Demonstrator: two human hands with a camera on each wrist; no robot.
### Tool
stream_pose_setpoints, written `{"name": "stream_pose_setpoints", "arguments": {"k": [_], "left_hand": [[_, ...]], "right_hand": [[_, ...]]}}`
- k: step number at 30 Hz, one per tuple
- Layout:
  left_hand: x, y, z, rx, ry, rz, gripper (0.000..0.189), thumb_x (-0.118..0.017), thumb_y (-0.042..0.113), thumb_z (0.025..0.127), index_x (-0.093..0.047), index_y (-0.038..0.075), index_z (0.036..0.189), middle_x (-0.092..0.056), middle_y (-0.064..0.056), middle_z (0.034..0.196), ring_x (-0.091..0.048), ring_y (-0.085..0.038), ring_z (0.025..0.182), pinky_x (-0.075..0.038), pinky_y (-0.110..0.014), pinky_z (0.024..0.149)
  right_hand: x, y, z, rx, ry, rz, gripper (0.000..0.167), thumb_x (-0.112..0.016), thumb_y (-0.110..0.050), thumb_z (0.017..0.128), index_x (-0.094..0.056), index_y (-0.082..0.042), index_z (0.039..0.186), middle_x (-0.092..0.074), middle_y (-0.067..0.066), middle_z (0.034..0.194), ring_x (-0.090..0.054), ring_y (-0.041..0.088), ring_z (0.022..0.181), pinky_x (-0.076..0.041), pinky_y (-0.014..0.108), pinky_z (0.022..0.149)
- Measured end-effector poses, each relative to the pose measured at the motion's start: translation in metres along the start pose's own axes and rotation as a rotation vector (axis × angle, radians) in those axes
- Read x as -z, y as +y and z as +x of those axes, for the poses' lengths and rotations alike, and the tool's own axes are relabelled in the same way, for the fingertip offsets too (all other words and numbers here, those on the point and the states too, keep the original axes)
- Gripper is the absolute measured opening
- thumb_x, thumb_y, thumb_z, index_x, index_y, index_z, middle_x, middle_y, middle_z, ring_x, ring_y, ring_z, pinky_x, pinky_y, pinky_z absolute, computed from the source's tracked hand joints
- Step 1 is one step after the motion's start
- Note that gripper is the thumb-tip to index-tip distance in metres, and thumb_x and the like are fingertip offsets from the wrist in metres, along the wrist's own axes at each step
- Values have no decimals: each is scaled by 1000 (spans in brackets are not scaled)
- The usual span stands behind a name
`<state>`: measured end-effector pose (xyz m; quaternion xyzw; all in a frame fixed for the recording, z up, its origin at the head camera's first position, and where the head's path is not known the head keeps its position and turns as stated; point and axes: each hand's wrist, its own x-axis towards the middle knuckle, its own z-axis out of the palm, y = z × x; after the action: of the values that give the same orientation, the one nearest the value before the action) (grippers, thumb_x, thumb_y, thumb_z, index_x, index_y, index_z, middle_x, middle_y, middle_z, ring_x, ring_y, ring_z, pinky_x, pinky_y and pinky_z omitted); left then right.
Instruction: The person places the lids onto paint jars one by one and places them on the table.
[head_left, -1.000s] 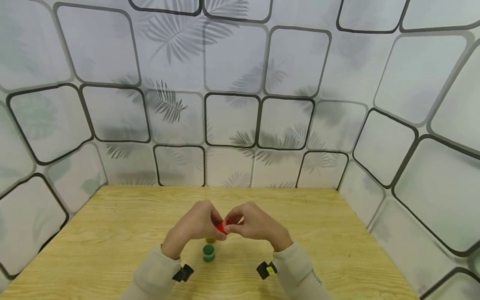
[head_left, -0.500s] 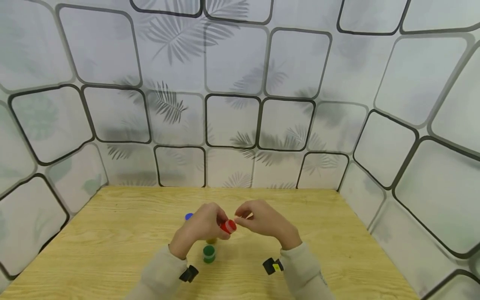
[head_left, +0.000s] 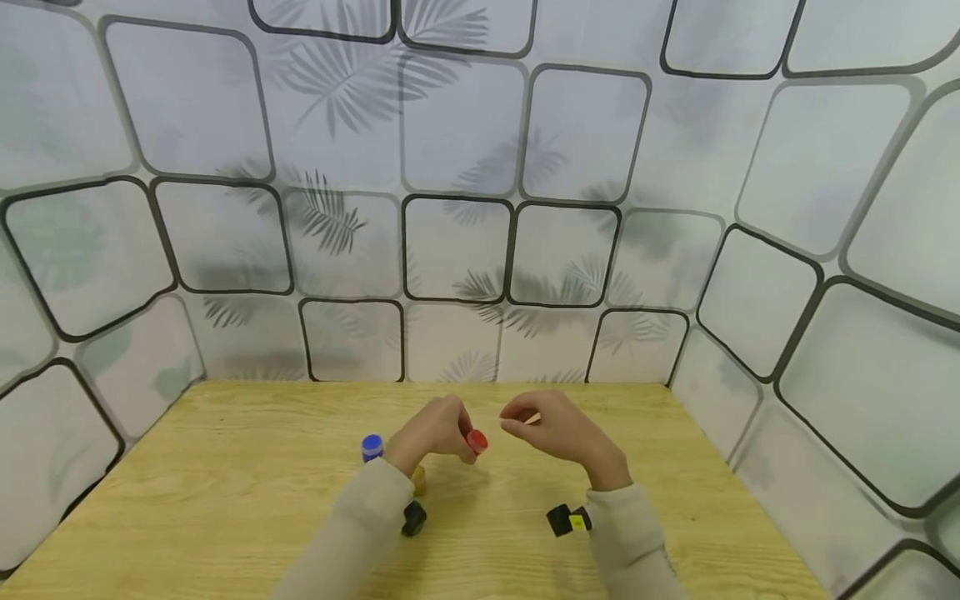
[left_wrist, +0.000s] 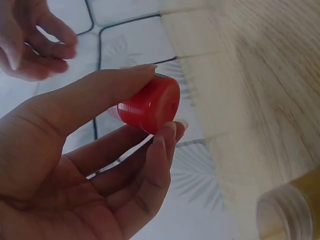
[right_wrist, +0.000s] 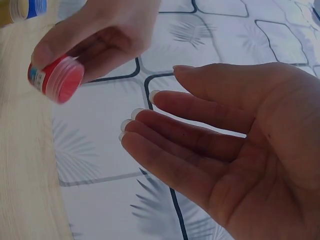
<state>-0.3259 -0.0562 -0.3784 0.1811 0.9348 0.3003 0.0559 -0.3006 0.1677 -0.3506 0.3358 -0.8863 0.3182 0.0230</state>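
My left hand (head_left: 438,429) pinches a small red jar (head_left: 477,442) between thumb and fingertips, tilted above the table. In the left wrist view the base of the red jar (left_wrist: 152,105) faces the camera. The right wrist view shows its clear ridged rim (right_wrist: 65,80) and red inside, with no lid on it. To the right, apart from the jar, my right hand (head_left: 558,425) has its fingers loosely extended and holds nothing. A yellow jar (head_left: 418,481) and a blue jar (head_left: 372,447) stand beside my left wrist. The green jar is mostly hidden behind the left wrist camera.
The pale wooden table (head_left: 262,467) reaches back to a patterned wall cloth (head_left: 465,250), which also rises at both sides. Black wrist cameras sit at both cuffs, the right camera (head_left: 567,520) low above the table. A yellow jar (left_wrist: 285,210) shows a clear ridged rim.
My right hand has come off the red jar and moved right. My left hand has carried the jar rightward. The blue jar has come into view, while the left wrist now covers the green one.
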Motion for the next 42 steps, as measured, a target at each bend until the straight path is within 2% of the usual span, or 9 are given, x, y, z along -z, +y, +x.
{"name": "stream_pose_setpoints", "arguments": {"k": [4,8,12,14,16,21,28,33,42], "left_hand": [[-4,0,16,52,-15,13,20,-93,9,68,-75,8,77,-72,-2,75,-62,-16,68,-53,-31,62],[-10,0,24,115,-28,-6,18,-90,6,71,-73,5,74,-71,-4,69,-67,-17,63,-59,-34,64],[-18,-2,29,209,-39,13,18,-88,4,71,-70,5,70,-69,-4,67,-61,-15,60,-52,-29,57],[-22,-3,32,251,-39,28,22,-89,4,70,-68,6,75,-68,-3,71,-57,-16,64,-46,-28,58],[-24,-4,34,274,-31,29,29,-91,4,68,-66,6,81,-68,-4,76,-58,-17,68,-47,-31,61],[-29,-2,36,281,-12,20,46,-94,1,63,-60,4,94,-65,-7,87,-59,-21,77,-52,-37,70],[-35,2,37,265,1,26,53,-92,-6,62,-58,3,101,-61,-10,94,-56,-24,82,-52,-41,74],[-38,4,39,273,6,46,53,-92,-7,61,-61,2,102,-61,-10,94,-57,-25,81,-52,-41,72],[-40,2,41,248,25,79,48,-91,-10,57,-62,1,94,-61,-9,89,-55,-22,77,-51,-38,69]], "right_hand": [[4,3,-1,4,13,-3,22,-65,-21,102,-75,-5,113,-76,9,109,-73,21,98,-62,34,85],[4,4,-1,14,15,2,21,-65,-21,102,-76,-5,112,-77,9,108,-73,20,96,-62,35,85],[2,4,-1,27,12,-12,21,-66,-21,102,-76,-6,112,-77,7,107,-73,19,95,-61,32,85],[2,3,0,33,13,-21,20,-66,-21,102,-76,-6,111,-77,7,107,-73,18,95,-61,32,85],[1,3,0,37,16,-24,20,-66,-20,101,-76,-6,111,-77,7,106,-73,18,94,-61,31,85],[2,2,1,43,11,-20,20,-66,-19,102,-76,-6,112,-77,8,107,-73,19,94,-61,34,86],[2,2,1,58,7,-31,18,-66,-18,101,-75,-5,111,-77,9,106,-73,17,92,-61,33,86],[2,3,0,63,0,-39,18,-66,-18,101,-75,-5,110,-77,8,105,-73,17,91,-60,30,84],[3,8,0,36,-35,-26,17,-68,-15,100,-74,-4,110,-77,9,104,-73,16,90,-60,26,78]]}}
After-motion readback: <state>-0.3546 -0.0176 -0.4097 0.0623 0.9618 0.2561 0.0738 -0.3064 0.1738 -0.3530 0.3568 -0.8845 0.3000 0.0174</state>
